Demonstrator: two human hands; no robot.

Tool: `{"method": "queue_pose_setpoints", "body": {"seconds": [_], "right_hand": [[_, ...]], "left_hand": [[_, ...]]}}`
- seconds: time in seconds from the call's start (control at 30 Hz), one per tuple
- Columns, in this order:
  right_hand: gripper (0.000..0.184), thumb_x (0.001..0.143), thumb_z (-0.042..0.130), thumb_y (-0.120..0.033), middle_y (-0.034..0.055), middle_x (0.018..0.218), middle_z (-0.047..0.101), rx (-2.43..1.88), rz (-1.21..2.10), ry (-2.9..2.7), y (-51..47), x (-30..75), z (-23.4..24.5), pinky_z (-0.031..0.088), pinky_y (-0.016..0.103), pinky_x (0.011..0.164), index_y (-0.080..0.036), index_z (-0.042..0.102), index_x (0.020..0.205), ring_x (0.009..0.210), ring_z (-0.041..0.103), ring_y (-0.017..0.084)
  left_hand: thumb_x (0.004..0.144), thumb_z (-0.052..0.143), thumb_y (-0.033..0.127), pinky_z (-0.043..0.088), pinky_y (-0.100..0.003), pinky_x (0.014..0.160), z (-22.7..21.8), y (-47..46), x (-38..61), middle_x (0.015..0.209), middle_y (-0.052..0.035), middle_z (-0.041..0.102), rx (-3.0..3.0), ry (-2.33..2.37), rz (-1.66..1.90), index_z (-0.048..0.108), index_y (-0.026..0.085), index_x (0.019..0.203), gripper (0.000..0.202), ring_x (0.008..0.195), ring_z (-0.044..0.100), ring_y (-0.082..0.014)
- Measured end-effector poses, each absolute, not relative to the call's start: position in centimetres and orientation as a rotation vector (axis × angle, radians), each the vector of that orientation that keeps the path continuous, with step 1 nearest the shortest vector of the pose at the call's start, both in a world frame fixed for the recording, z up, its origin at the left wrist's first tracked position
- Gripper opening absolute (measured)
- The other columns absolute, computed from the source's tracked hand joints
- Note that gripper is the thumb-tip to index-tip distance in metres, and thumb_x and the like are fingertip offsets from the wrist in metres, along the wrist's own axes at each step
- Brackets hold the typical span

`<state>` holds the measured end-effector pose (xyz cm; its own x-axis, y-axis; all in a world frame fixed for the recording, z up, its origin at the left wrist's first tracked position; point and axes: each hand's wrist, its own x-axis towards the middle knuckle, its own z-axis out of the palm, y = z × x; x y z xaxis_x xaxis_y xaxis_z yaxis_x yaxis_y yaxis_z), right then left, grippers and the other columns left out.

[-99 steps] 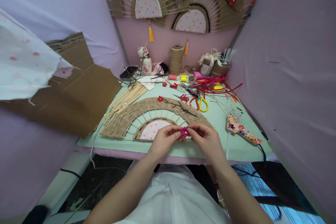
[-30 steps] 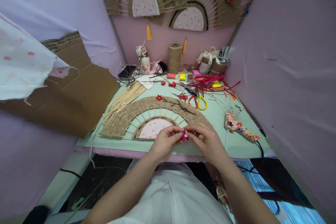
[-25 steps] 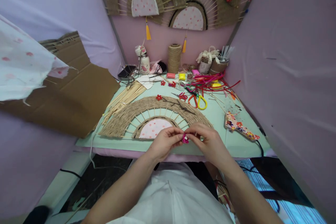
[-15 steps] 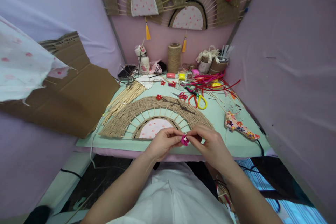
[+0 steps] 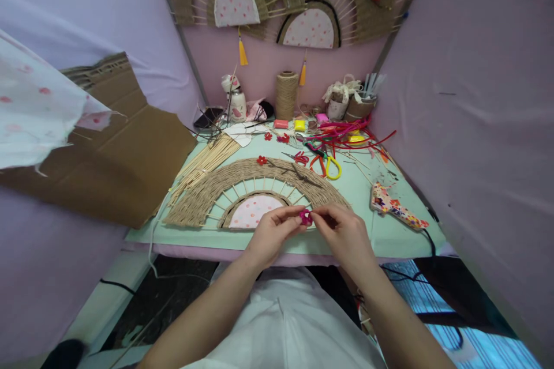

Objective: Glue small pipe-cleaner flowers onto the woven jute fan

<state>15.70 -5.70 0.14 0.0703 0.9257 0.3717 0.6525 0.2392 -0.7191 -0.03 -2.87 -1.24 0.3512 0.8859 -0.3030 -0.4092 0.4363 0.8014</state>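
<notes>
At lower centre of the frame, above the near edge of the table (image 5: 359,190) and the fan (image 5: 225,181), the left hand (image 5: 272,233) and right hand (image 5: 346,233) meet. Their thumbs and forefingers are pinched closed on a small pink flower (image 5: 305,217), which sits between the two sets of fingertips.

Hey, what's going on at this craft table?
A person pinches a small pink flower between the left hand and right hand, just above the near edge of a woven twine fan lying on the green table. Scissors and a twine spool sit farther back, a patterned glue gun to the right, all untouched.
</notes>
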Motion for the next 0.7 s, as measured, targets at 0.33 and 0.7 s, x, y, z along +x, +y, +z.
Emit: {"method": "queue_pose_setpoints", "body": {"seconds": [0.33, 0.7], "right_hand": [[0.032, 0.09, 0.049, -0.037, 0.0106, 0.101, 0.072, -1.741, 0.197, -1.581, -5.2, 23.2, -1.1, 0.053, 0.035, 0.075, -0.018, 0.069, 0.106, 0.078, 0.067, 0.021], [0.052, 0.083, 0.047, -0.021, 0.024, 0.119, 0.064, -2.453, -0.022, -1.918, -5.2, 35.2, -5.6, 0.047, 0.045, 0.084, -0.009, 0.057, 0.132, 0.104, 0.063, 0.038]], "left_hand": [[0.066, 0.083, 0.018, 0.056, -0.023, 0.071, -0.8, -2.4, -0.2, 0.08, -0.0104, 0.075, 0.582, 0.964, 0.943, 0.075, 0.008, 0.083, 0.021, 0.072, 0.071, -0.0152], [0.062, 0.086, 0.018, 0.055, -0.016, 0.06, -0.9, -1.4, -2.2, 0.075, -0.0041, 0.071, 0.582, 0.866, 1.026, 0.07, 0.011, 0.08, 0.025, 0.066, 0.068, -0.0112]]}}
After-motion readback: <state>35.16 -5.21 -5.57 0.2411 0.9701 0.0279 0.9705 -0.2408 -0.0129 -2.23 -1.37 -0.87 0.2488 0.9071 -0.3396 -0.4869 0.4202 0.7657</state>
